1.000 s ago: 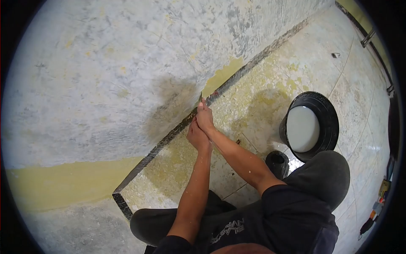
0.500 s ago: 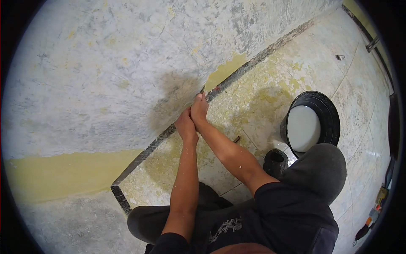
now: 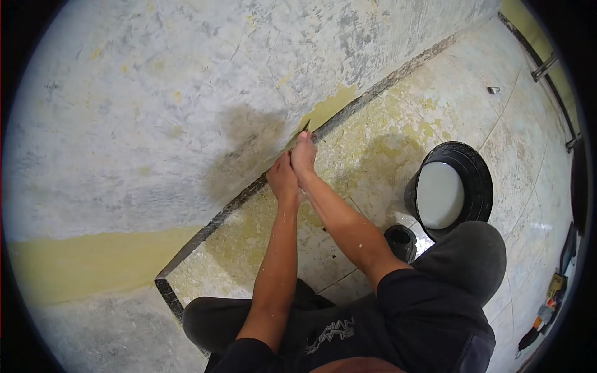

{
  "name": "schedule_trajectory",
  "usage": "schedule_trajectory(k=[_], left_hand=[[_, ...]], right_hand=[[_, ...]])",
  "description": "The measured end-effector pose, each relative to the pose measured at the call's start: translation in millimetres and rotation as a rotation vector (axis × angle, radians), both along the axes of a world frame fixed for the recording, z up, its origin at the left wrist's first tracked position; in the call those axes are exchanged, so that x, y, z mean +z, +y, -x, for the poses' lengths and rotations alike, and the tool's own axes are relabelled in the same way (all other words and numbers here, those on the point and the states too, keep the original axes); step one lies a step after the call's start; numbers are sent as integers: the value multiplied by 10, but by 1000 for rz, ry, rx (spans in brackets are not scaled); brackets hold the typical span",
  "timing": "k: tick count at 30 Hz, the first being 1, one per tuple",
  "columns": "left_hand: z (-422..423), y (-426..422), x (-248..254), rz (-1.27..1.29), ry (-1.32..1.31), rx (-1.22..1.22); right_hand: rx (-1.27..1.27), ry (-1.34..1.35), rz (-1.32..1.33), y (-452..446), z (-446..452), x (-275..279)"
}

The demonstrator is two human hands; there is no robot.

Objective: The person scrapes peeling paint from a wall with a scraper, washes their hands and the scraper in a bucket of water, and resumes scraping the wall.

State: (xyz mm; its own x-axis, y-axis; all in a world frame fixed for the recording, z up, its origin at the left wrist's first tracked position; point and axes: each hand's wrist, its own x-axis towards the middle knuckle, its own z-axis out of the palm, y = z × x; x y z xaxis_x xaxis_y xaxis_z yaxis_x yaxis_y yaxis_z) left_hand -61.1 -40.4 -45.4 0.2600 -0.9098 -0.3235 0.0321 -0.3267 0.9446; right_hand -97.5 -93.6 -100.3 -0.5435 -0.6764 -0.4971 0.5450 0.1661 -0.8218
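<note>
In the head view, a thin, dark, pointed tool [image 3: 307,125] juts toward one o'clock from the right hand [image 3: 303,154], beside the yellow patch [image 3: 331,107] low on the wall [image 3: 155,137]; its rest is hidden. The right fingers grasp it. The left hand [image 3: 284,180] touches at seven o'clock, fingers curled, their grip unclear. The right forearm slants toward eleven, the left toward twelve.

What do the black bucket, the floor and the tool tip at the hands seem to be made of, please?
The black bucket looks like plastic, slightly glossy, judging by its smooth, ringed inside. The floor is probably glazed ceramic tile: it is jointed and shines in one patch. The tool tip may be matt metal, being thin and dark, but is too small to confirm.
</note>
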Motion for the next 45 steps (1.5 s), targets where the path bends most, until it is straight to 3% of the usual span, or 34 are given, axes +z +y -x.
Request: schedule_trajectory(k=[5,8,11,14,15,17,19,21,22,23,25,30,33,37,40,42,45], left_hand=[[-252,145,-280,-33,137,74],[-501,248,-422,34,326,179],[-552,237,-311,-1,407,189],[-380,63,-276,-33,402,98],[-286,-49,-250,-43,292,12],[-169,-128,-315,-50,188,-81],[-67,-208,-501,50,183,17],[1,-76,-353,15,153,40],[-18,58,-310,-43,128,72],[-54,180,-282,-55,120,66],[-125,346,-262,-26,207,188],[-283,260,-333,-68,142,176],[-406,62,-261,-49,122,84],[-406,-124,-162,-33,15,-55],[-346,60,-360,-15,41,53],[-332,232,-375,-7,81,98],[-317,330,-291,-12,109,141]], right_hand=[[78,93,45,225,-257,47],[370,65,-64,385,-391,260],[160,69,45,295,-580,62],[0,71,13,160,-291,75],[2,78,14,147,-150,185],[55,-292,-19,148,160,483],[51,-188,33,-31,81,-94],[-122,247,76,-149,-92,-629],[213,-82,-34,262,157,341],[205,-91,-45,337,61,235],[308,170,-11,347,-192,-30],[353,26,-50,350,-240,46],[173,101,-34,179,-405,-70],[-68,-189,-50,-44,-331,-61],[18,-5,26,178,-275,-8],[245,5,-83,277,-274,-83],[219,14,-45,280,-374,-175]])
